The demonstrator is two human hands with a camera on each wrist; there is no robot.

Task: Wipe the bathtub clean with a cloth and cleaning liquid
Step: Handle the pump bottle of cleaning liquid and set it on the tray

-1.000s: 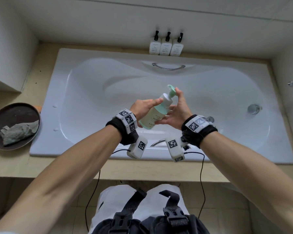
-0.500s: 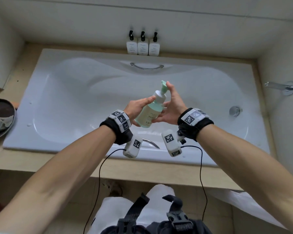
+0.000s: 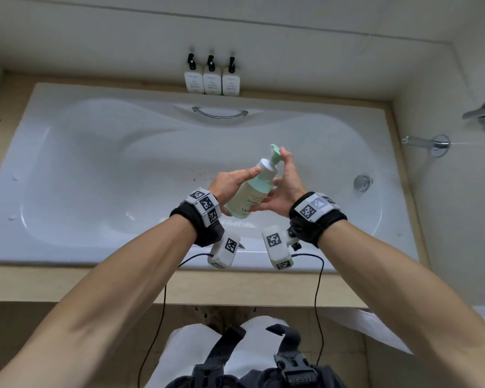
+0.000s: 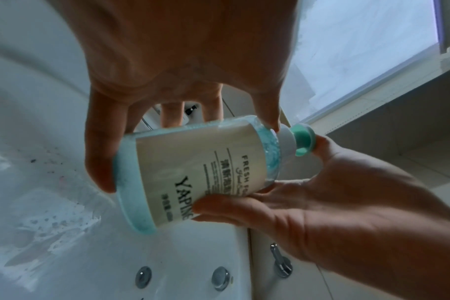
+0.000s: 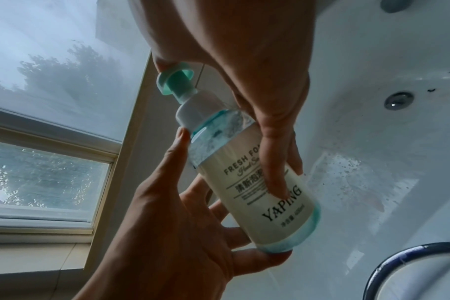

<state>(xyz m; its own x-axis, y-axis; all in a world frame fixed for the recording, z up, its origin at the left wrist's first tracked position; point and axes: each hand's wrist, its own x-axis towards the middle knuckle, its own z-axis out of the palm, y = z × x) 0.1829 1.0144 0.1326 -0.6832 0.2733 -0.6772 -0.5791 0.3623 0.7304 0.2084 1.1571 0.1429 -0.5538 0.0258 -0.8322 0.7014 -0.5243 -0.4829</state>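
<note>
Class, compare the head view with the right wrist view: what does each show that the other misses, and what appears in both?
Only the head view shows the three dispensers on the far ledge, the wall spout and both forearms.

Only the right wrist view shows the window and the label text, "FRESH" and "YAPING".

Both show the pump bottle tilted over the bathtub, the left hand holding its body, and the right hand with thumb on the label and a fingertip at the pump head.
</note>
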